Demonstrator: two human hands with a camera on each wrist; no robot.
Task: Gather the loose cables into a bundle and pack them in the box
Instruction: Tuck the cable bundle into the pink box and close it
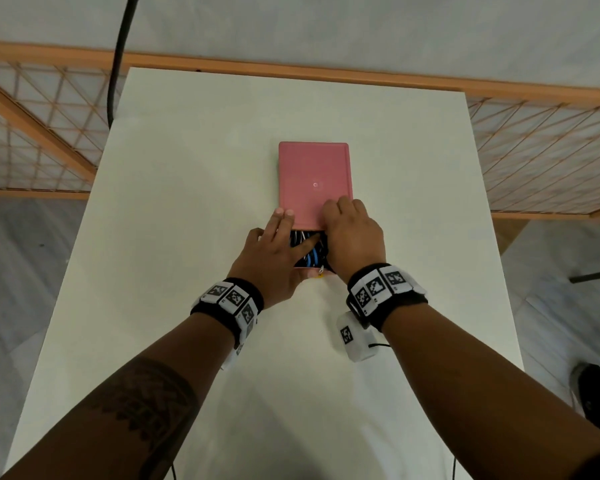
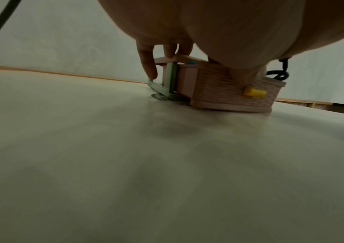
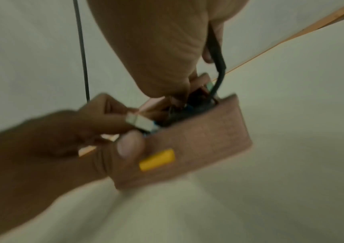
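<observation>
A pink box (image 1: 314,174) lies in the middle of the white table, its flat lid covering all but the near end. In that open end sit black and blue cables (image 1: 312,254). My left hand (image 1: 274,251) lays straight fingers (image 2: 148,65) along the lid's near left corner, and its thumb presses down on the cables. In the blurred right wrist view a white connector (image 3: 138,122) shows beside those fingers. My right hand (image 1: 352,233) curls its fingers over the lid's near right corner. A black cable (image 3: 216,65) runs up past its fingers. The near wall (image 3: 198,141) carries a yellow clasp (image 3: 157,159).
The white table (image 1: 187,202) stretches around the box on all sides. A thick black cord (image 1: 118,64) hangs down at the far left corner. A wooden lattice railing (image 1: 32,116) stands behind the table. A black shoe (image 1: 593,393) is on the floor at the right.
</observation>
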